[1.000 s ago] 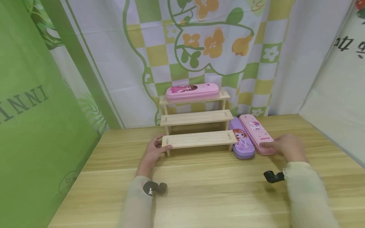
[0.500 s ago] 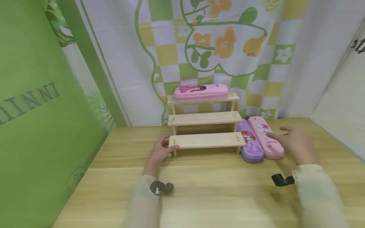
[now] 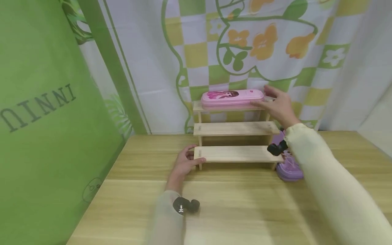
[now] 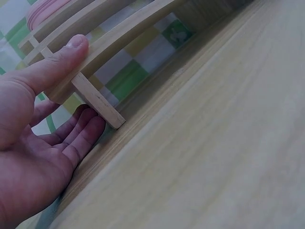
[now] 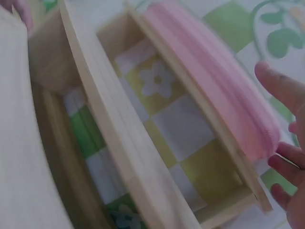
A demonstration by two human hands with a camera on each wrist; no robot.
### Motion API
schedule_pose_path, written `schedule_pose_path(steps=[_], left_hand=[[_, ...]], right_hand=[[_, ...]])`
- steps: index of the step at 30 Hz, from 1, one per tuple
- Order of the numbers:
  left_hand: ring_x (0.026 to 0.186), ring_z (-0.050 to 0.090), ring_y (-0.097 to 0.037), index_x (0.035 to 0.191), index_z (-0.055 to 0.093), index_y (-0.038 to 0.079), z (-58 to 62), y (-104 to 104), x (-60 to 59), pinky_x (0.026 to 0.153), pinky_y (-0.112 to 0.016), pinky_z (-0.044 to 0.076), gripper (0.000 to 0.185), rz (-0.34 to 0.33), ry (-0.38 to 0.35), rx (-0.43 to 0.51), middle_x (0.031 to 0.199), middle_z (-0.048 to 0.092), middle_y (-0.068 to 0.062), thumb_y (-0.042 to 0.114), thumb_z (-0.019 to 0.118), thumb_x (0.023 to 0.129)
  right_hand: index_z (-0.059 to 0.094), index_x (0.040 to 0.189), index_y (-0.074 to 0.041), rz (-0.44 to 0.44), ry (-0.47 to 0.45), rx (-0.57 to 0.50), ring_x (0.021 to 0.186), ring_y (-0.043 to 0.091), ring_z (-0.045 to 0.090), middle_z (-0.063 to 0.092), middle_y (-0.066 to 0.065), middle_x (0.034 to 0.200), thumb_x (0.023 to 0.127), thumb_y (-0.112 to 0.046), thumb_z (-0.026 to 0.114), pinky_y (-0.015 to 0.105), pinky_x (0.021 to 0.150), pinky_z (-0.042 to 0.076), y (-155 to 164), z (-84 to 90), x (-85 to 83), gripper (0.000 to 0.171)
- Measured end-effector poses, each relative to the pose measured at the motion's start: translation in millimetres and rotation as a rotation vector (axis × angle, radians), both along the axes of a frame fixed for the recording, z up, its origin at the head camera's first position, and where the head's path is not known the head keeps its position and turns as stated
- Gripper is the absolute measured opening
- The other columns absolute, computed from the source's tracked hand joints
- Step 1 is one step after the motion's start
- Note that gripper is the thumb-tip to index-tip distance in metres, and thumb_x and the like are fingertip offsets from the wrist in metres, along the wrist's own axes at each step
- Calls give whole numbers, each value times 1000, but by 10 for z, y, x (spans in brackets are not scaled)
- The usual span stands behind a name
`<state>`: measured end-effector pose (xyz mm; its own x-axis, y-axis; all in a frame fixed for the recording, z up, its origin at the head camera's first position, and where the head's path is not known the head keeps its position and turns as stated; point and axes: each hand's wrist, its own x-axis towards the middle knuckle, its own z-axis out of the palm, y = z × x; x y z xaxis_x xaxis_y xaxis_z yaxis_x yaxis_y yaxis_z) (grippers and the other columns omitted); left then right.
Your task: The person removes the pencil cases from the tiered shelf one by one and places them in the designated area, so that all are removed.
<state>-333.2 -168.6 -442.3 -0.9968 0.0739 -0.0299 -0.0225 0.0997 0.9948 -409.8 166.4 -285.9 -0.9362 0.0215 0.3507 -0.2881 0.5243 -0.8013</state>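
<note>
Lying closed, a pink case [image 3: 232, 98] tops the rack [image 3: 234, 128]

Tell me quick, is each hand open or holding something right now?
Left hand: holding the rack at its left end.
Right hand: open, at the pink case; can't tell whether it's touching.

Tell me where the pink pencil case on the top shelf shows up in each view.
Head: pink pencil case slightly right of and above centre.
Left wrist: top-left corner, partly cut off.
Right wrist: upper right, slanting down rightward.
Shared landmark: three-tier wooden stand beneath it.
</note>
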Motion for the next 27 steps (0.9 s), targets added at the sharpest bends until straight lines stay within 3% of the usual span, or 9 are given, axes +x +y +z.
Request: schedule_pose_path(steps=[5,12,15,17,21,24,27], left_hand=[[97,57,-20,136,46,16,15,32,-4,81,-29,51,77,-11,-22,-13,117,57,-13,17,84,69],[95,58,-20,133,48,19,15,-6,-35,78,-29,51,75,24,-30,-29,113,58,-11,15,85,67],[95,58,-20,132,49,19,12,33,-56,78,-29,51,75,16,-31,-32,113,59,-11,15,85,67],[96,58,-21,133,48,19,1,47,-68,80,-30,51,75,5,-36,-32,114,58,-12,15,85,67],[99,57,-22,135,47,18,-37,39,-99,83,-31,51,76,-10,-47,-19,118,57,-13,17,84,68],[101,57,-22,138,44,17,-69,-2,-130,84,-31,51,80,-19,-51,-12,122,55,-13,19,84,69],[102,56,-21,140,41,15,-96,-90,-148,83,-29,51,82,-27,-55,0,125,54,-14,19,83,70]], right_hand=[[30,148,-10,20,-83,47,135,29,38,37,13,150,71,-51,78,43,111,31,-72,56,-236,99],[31,148,-11,51,-137,66,131,29,39,36,16,149,73,-54,74,46,109,33,-120,-10,-323,97],[34,146,-11,28,-115,70,128,28,42,40,16,147,73,-52,75,42,107,36,-19,-52,-235,93],[37,145,-11,2,-91,56,124,23,45,43,17,145,74,-48,76,30,103,40,47,-101,-160,89],[43,141,-7,-65,-29,-47,108,5,53,48,18,140,74,-37,80,6,82,42,184,-215,-9,81],[45,140,-7,-125,-5,-136,99,-5,54,49,17,139,74,-30,81,2,75,43,318,-292,134,78],[44,141,-11,-193,4,-168,98,-6,53,50,13,140,75,-29,80,1,75,43,459,-384,300,77]])
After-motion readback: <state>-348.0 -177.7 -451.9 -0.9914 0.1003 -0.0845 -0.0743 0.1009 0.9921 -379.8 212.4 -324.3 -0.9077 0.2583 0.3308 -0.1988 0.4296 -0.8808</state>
